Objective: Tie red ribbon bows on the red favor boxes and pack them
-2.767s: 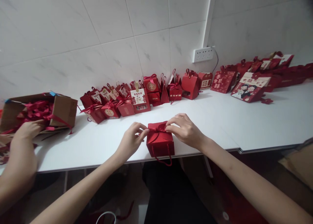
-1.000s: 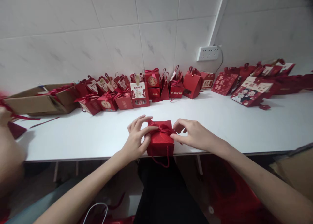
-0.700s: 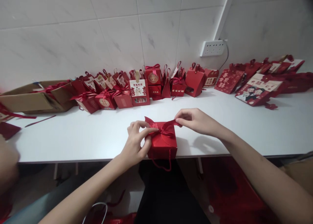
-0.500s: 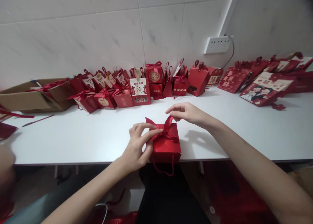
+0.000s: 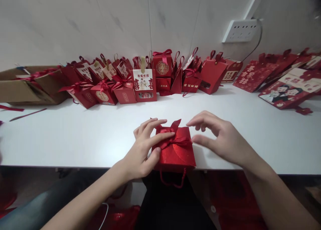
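A small red gift box [image 5: 175, 157] sits at the table's front edge, tied on top with a red satin ribbon bow [image 5: 179, 141]. Its twisted cord handle [image 5: 173, 184] hangs over the edge. My left hand [image 5: 146, 146] rests against the box's left side with fingers spread. Its index finger lies across the bow, and the thumb touches the near left part of the box. At the box's right, my right hand [image 5: 215, 134] hovers with curved fingers and thumb apart, holding nothing. The thumb tip is close to the bow's right loop; I cannot tell whether they touch.
Along the wall stand several red gift boxes [image 5: 125, 93], many with ribbons. A cardboard box [image 5: 20, 93] holding ribbon is at the left, near a thin dark red strip [image 5: 27, 114]. More decorated boxes [image 5: 283, 91] lie right. A white socket strip [image 5: 239, 31] is on the wall.
My right hand has let go of the upper ribbon tail and moved right, its fingers opening. My left fingers have spread out more over the bow. The camera view has shifted slightly.
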`<state>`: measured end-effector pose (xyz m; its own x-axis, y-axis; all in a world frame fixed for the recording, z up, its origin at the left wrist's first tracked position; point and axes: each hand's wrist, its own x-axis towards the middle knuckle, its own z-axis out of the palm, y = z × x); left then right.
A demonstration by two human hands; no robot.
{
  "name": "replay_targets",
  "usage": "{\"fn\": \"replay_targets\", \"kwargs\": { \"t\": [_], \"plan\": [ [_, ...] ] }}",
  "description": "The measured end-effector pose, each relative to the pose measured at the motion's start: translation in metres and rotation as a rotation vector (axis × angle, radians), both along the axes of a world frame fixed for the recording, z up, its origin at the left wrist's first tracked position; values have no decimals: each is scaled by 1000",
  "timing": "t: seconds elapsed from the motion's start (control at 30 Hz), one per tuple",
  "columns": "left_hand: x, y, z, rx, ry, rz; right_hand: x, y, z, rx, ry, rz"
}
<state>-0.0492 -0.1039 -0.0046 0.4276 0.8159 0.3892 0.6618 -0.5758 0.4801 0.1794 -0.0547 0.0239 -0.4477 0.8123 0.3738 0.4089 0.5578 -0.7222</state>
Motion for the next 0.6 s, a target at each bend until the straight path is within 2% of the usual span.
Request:
{"fn": "replay_targets", "kwargs": {
  "t": [0.07,0.13,0.23,0.3,0.37,0.47,0.6],
  "plan": [
    [0,0,-3,-28,-66,0,0,-13,-1,11,-21,51],
    [2,-3,-8,-44,-183,42,-3,-21,-5,17,2,40],
    [7,-10,-16,3,-399,229,-9,-26,-13,23,85,1],
    [13,-17,-19,-25,-512,346,-12,-29,-19,40,137,-40],
    [19,-23,-18,-159,-623,397,-13,-30,-25,58,181,-86],
    [28,-27,-15,-377,-825,401,-15,-32,-32,29,243,-140],
    [31,-25,-15,-550,-1101,370,-17,-32,-35,-187,277,-207]
  ]
}}
